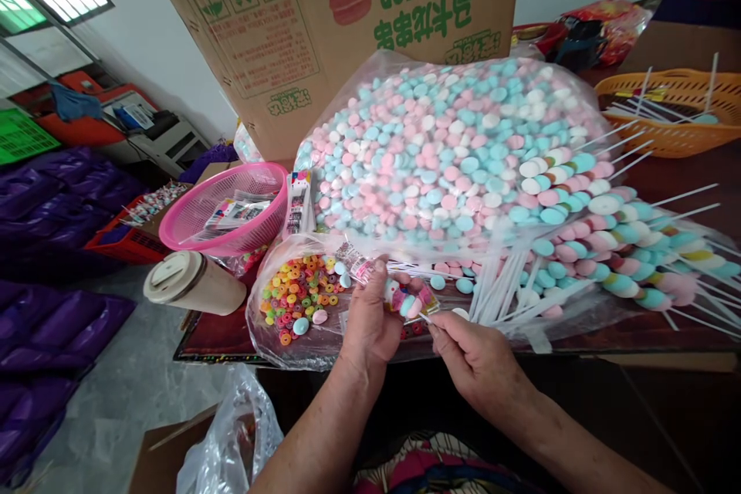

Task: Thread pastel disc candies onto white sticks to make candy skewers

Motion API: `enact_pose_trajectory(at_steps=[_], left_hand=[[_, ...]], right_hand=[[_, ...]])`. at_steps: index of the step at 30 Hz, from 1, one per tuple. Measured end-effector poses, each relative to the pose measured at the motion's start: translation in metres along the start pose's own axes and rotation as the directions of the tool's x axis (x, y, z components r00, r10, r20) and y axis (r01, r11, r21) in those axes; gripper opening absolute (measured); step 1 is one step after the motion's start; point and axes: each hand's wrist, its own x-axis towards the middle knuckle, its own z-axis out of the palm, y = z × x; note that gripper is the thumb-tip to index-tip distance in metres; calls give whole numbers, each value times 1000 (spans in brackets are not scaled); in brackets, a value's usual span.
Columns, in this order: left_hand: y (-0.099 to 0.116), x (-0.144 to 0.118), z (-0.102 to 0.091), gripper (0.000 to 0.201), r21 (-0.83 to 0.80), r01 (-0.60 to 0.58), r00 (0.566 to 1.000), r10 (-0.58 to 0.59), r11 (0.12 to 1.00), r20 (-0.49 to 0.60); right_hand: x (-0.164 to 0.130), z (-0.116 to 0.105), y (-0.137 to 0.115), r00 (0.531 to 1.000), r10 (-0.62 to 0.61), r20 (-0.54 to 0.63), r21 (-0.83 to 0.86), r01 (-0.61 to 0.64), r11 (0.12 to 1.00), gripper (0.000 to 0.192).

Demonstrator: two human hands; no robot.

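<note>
At the table's front edge my left hand [370, 320] is closed round a small clear printed candy wrapper [360, 265]. Just to its right, my right hand [483, 359] pinches the white stick of a candy skewer [411, 306] with pink and blue pieces. The skewer's candy end lies at the wrapper, against my left fingers; how far it is inside I cannot tell. Left of my hands, colourful ring candies [304, 285] lie on clear plastic. White sticks [501, 285] are bunched to the right, beside a pile of finished skewers [625, 247].
A large clear bag of pastel candies [428, 147] lies behind my hands, before a cardboard box [347, 23]. On the left stand a pink basket [231, 239] with wrappers and a lidded cup [194, 283]. An orange basket [677, 135] sits at the back right.
</note>
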Motion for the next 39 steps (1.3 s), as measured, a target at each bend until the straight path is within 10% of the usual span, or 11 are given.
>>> enact_pose_trajectory(at_steps=[3,5,8,10,13,19,25,30,35,39], left_hand=[[13,-2,-5,38,54,-26,994,32,998,-108],[27,-6,-12,41,292,-318,917,371,902,-147],[49,-16,-20,70,751,-589,645,734,299,214],[57,-18,-20,72,800,-599,719,443,6,535],[56,-14,-17,30,777,-628,774,67,-44,629],[53,-8,-18,14,801,-595,802,-27,66,597],[56,-12,-12,22,729,-683,716,-233,-39,658],[43,-11,-8,19,700,-710,702,-151,-70,696],[35,-10,-6,21,659,-577,812,-255,-482,525],[22,-8,-4,20,498,-530,813,-244,-687,528]], right_hand=[[0,-7,8,999,-12,35,-86,15,996,24],[1,-14,12,998,4,68,-123,4,992,24],[3,-26,15,987,9,161,-152,16,988,24],[5,-33,13,976,-17,217,-171,55,984,25],[9,-41,10,961,-90,262,-203,146,968,27],[11,-62,13,933,-201,299,-371,307,876,26],[14,-65,11,887,-325,329,-436,448,781,24],[19,-59,12,871,-353,342,-430,479,765,25],[17,-66,12,860,-159,485,-462,406,789,24],[16,-61,4,852,-27,523,-468,313,826,21]])
